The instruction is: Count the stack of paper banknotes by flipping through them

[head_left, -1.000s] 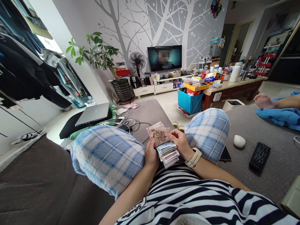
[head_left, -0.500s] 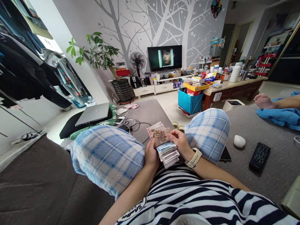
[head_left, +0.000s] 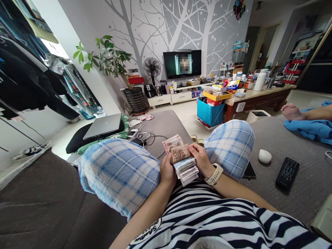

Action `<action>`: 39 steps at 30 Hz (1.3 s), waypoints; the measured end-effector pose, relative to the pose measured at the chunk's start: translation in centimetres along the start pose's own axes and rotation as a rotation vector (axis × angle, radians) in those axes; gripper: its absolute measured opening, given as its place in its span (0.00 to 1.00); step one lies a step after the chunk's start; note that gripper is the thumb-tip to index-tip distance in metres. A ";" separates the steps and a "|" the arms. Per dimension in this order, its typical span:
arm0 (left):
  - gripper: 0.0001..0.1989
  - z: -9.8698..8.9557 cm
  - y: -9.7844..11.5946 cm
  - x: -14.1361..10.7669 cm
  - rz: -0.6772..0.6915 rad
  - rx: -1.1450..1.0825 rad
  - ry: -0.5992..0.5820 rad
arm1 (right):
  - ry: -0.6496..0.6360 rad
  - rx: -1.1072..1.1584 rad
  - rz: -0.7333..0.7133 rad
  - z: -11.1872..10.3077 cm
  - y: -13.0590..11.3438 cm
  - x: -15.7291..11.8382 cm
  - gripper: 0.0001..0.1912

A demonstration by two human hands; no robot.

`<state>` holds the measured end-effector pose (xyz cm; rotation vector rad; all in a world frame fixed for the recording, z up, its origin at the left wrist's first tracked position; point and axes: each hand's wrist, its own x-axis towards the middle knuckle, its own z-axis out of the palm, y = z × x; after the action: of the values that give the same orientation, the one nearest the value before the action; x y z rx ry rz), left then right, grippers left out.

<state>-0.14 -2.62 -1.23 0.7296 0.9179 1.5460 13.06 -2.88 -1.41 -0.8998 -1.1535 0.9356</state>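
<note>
My left hand [head_left: 168, 170] is closed on a bundle of banknotes [head_left: 187, 170], its thumb lying along the left edge. The lower notes are folded over in a thick layered stack, bluish on top and pale below. A brownish 20 note [head_left: 180, 153] spans the gap between both hands. Its right corner is pinched by the fingers of my right hand [head_left: 200, 158], which has a cream watch band [head_left: 215, 173] at the wrist. Behind it, pinkish notes [head_left: 172, 142] fan out to the upper left. My left fingers under the bundle are hidden.
Blue plaid trousers cover my knees [head_left: 121, 173]. To the right on the grey sofa lie a white mouse [head_left: 265, 156], a black remote control [head_left: 287, 173] and a dark tablet-like device [head_left: 250, 171]. Another person's foot [head_left: 293, 112] rests farther right. A laptop [head_left: 103, 126] and cables [head_left: 153, 136] are left.
My right hand has shifted slightly right, and the 20 note's right end has moved with it. The left hand and the stack look nearly unchanged.
</note>
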 end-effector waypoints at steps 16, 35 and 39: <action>0.20 -0.2 0.0 -0.1 -0.087 -0.090 -0.126 | 0.087 0.033 0.019 0.3 1.0 0.4 0.21; 0.11 -0.1 0.2 -0.1 0.011 0.029 0.018 | 0.012 -0.042 0.010 0.0 0.6 0.2 0.17; 0.11 -0.3 -0.1 0.1 0.017 0.034 0.024 | 0.012 -0.033 0.016 0.0 0.6 0.2 0.18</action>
<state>-0.38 -2.54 -1.46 0.7460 0.9596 1.5608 13.04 -2.46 -1.93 -0.9409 -1.1556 0.9253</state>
